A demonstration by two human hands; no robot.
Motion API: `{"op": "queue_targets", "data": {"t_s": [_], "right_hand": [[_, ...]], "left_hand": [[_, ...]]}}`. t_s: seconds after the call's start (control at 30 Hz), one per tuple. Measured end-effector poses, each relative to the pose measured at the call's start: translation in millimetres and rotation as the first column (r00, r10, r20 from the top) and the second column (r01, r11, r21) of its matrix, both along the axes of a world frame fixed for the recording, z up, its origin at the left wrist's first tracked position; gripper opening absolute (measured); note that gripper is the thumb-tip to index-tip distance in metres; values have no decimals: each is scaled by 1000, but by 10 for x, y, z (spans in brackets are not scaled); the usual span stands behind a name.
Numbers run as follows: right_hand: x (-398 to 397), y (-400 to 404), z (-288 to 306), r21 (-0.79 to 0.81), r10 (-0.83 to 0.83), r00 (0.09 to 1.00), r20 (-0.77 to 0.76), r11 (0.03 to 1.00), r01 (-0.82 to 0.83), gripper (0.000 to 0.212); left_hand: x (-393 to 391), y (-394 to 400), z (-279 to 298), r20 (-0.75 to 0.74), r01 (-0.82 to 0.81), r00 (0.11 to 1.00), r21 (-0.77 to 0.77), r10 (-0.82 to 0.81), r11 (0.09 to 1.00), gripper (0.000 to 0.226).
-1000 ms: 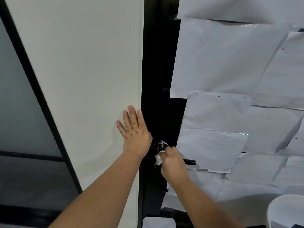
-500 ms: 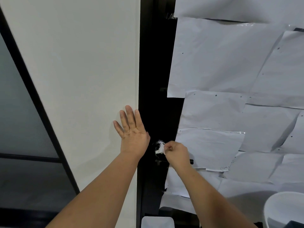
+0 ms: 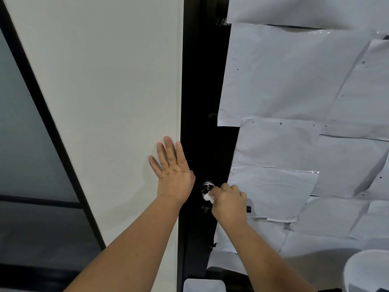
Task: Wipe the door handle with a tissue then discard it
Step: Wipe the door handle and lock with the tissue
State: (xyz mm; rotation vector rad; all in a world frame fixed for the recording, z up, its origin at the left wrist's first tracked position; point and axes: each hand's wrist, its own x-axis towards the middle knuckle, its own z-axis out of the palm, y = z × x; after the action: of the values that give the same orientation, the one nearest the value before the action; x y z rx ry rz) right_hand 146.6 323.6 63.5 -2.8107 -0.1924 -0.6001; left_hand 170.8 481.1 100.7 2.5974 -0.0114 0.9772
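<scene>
Single head-mounted wide-angle view, which faced forward and slightly down, square onto a white wall (image 3: 101, 102) and a black door frame (image 3: 202, 102) at close range. Both forearms entered from the bottom edge. The door handle (image 3: 207, 186) lay just below centre; paper sheets (image 3: 294, 81) filled the right side. No second view was supplied.

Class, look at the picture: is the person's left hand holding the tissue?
No, the left hand lies flat and open against the white wall, while the right hand pinches the tissue at the door handle.
</scene>
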Motion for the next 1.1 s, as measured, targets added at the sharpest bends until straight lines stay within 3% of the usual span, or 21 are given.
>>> {"op": "queue_targets", "data": {"t_s": [0.13,0.57,0.73,0.93,1.1], "right_hand": [[15,36,31,-19,51,999,-1,999,-51,7],[56,5,-45,98,157,986,-53,984,-151,41],[112,82,-4,65,154,985,-77,987,-149,35],[-114,-74,-75,-50,252,968,16,967,-251,49],[-195,-206,-140,-10,73,996,52,997,-73,48]], "left_hand": [[6,-1,0,-2,5,1000,-3,-5,1000,109],[3,6,3,3,1,1000,-5,-1,1000,107],[0,0,5,-7,3,1000,-4,-3,1000,109],[-11,-6,10,-6,8,1000,-2,-8,1000,107],[-8,-7,11,-4,8,1000,-8,-8,1000,108]]}}
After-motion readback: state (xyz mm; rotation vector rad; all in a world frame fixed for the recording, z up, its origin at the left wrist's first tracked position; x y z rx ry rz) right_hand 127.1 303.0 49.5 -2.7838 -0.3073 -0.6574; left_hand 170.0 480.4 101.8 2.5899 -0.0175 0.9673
